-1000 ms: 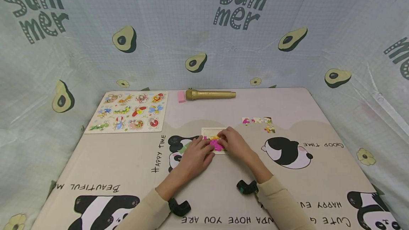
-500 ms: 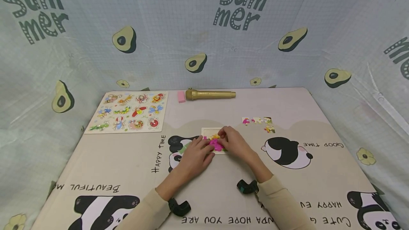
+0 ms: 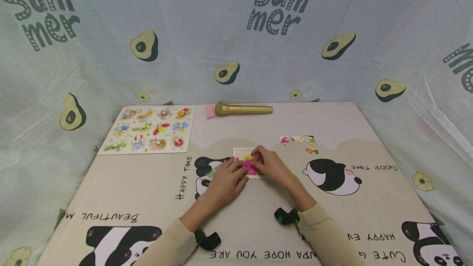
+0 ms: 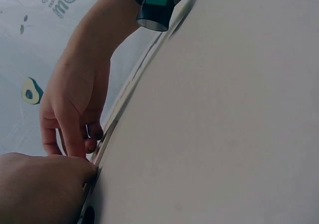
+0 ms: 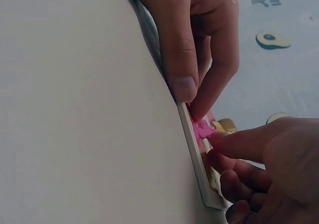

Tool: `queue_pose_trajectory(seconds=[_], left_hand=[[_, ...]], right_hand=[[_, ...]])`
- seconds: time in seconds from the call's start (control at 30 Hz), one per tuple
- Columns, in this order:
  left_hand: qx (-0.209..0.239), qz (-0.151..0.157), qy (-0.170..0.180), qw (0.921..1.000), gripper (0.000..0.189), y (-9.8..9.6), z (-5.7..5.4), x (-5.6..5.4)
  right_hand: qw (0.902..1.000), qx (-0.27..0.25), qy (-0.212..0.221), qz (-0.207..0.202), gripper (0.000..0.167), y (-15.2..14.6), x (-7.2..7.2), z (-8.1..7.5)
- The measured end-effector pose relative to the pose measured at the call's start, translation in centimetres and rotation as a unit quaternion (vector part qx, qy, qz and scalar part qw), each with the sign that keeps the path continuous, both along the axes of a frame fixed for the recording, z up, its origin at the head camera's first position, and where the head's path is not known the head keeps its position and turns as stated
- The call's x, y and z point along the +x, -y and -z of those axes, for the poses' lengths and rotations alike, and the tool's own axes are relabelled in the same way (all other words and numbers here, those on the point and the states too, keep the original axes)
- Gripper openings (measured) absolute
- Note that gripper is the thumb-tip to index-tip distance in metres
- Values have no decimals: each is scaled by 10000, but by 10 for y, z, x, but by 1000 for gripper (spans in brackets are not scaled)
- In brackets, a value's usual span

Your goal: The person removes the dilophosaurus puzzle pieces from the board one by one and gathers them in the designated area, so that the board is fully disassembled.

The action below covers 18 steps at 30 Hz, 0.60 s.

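"Head view first: what is the left hand doing?"

"It is showing its back, its fingers stretching out a little apart, and their tips are resting on the pink puzzle pieces inside a small pale frame; from the right wrist camera, its thumb is resting at the frame's edge"

"And the right hand?"

"Its thumb and index finger are pinching a pink piece at their very tips, over the frame, while the other fingers are curling in below"

"Where is the frame lying?"

"It is lying flat near the middle of the tabletop, between the two hands; pink and yellow pieces are filling its nearer part, and its far strip is showing bare base"

"Are more pieces lying about?"

"Yes, four loose pieces are lying past the right hand, off to its right: three are forming a row, and one is sitting just below the row's right end"

"What is lying farther back?"

"A gold microphone is lying along the far edge, a pink block is sitting just beside its head, and a board of insect pictures is filling the far left corner"

"Is the left wrist camera helping?"

"Barely, the left hand is hiding the pinched piece there"
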<state>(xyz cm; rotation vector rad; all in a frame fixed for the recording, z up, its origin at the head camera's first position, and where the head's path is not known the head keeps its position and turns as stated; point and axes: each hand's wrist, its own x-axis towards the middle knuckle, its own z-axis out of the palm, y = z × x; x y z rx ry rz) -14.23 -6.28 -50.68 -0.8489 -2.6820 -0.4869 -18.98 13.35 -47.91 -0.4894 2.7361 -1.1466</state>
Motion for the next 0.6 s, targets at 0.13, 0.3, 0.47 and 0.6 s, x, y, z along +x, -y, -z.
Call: queue_pose_trajectory(seconds=[0.13, 0.3, 0.47, 0.6], left_hand=[[-21, -9, 10, 10000, 28, 0, 0, 0], [-32, -18, 27, 10000, 29, 0, 0, 0], [-34, -42, 49, 10000, 28, -1, 0, 0], [-1, -68, 55, 10000, 28, -1, 0, 1]], right_hand=[[10000, 7, 45, -8, 25, 0, 0, -1], [10000, -48, 45, 11, 26, -1, 0, -2], [9997, -164, 73, 151, 28, -7, -2, -3], [9993, -223, -70, 283, 28, -14, -6, -3]])
